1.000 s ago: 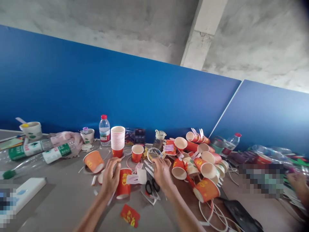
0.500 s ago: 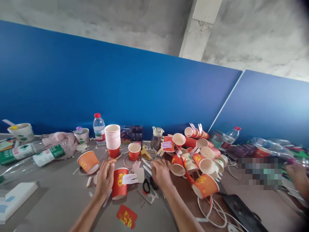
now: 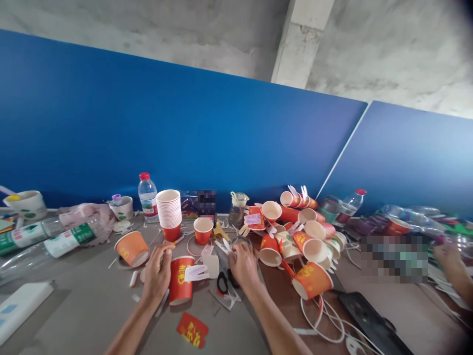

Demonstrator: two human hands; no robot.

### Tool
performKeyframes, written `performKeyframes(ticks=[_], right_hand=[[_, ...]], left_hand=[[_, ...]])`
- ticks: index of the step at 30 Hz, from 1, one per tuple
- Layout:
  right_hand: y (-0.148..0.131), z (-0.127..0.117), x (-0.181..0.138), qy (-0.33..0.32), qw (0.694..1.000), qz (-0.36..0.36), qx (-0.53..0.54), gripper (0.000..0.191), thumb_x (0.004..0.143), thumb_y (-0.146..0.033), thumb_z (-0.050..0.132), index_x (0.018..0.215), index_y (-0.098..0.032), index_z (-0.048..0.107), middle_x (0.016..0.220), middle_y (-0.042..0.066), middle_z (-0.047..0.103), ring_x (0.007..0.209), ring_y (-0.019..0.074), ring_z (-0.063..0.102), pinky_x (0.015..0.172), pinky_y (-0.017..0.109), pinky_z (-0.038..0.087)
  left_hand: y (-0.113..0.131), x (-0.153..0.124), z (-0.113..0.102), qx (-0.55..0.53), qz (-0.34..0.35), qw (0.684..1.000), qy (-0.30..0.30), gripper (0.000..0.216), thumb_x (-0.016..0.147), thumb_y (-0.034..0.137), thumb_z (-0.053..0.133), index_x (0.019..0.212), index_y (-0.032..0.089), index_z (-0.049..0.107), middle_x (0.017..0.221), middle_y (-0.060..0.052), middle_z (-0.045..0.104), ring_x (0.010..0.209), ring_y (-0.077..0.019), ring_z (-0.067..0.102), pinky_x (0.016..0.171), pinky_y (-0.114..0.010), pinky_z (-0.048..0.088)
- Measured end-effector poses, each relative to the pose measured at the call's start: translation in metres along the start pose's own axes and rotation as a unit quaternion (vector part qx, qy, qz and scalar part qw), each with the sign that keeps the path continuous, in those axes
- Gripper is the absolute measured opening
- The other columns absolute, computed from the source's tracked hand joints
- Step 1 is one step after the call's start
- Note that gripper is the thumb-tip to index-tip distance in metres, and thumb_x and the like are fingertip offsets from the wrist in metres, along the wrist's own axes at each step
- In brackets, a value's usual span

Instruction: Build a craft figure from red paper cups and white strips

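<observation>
Two bare hands bracket a lying red cup (image 3: 181, 291) on a cluttered tabletop (image 3: 84, 315), the cup just inside the left hand (image 3: 158, 268) and a pair of scissors (image 3: 218, 284) just inside the right hand (image 3: 244, 264). Over the past second the view has slid while both hands have kept their places around the cup; the right fingertips now appear slightly nearer the scissors' handles, suggesting the work remains in the small space between the hands. The left hand's fingers are bent and the right hand's drawn together; whether either grasps anything cannot be told.

By count, one paper cutout (image 3: 195, 273) overlaps the cup's edge toward the right hand, and one red card (image 3: 192, 330) lies nearer the body, between the forearms. One stack of cups (image 3: 170, 209) and one small cup (image 3: 203, 231) stand beyond the left hand; one orange cup (image 3: 131, 251) lies just outside it, two labelled bottles (image 3: 74, 239) farther out. Outside the right hand, a heap of cups (image 3: 312, 246) overlaps too much to count, with one co-worker's hand (image 3: 445, 254) well apart
</observation>
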State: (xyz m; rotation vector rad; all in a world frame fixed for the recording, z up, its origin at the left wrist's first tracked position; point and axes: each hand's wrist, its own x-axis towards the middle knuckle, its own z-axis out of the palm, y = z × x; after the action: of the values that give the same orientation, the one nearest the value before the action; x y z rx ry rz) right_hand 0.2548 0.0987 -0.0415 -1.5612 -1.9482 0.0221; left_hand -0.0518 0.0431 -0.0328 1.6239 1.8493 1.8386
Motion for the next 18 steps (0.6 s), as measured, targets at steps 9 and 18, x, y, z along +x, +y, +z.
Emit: performKeyframes(ticks=[9, 18], right_hand=[[0.010, 0.015, 0.009, 0.151, 0.950, -0.004, 0.272, 0.031, 0.117, -0.055, 0.068, 0.102, -0.030, 0.076, 0.092, 0.010, 0.085, 0.087, 0.0310, 0.080, 0.084, 0.040, 0.066], [-0.008, -0.006, 0.011, 0.111, 0.922, 0.056, 0.366, 0.037, 0.102, -0.067, 0.073, 0.097, -0.031, 0.072, 0.089, 0.009, 0.083, 0.081, 0.0295, 0.081, 0.076, 0.038, 0.069]], left_hand=[[-0.001, -0.001, 0.000, -0.010, -0.016, 1.000, -0.012, 0.063, 0.122, 0.082, 0.053, 0.100, 0.031, 0.081, 0.107, -0.013, 0.093, 0.111, -0.0392, 0.092, 0.107, -0.054, 0.078], [0.004, 0.002, 0.005, -0.016, -0.010, 1.000, 0.019, 0.077, 0.118, 0.095, 0.047, 0.092, 0.031, 0.081, 0.102, -0.015, 0.095, 0.104, -0.0403, 0.095, 0.100, -0.057, 0.081]])
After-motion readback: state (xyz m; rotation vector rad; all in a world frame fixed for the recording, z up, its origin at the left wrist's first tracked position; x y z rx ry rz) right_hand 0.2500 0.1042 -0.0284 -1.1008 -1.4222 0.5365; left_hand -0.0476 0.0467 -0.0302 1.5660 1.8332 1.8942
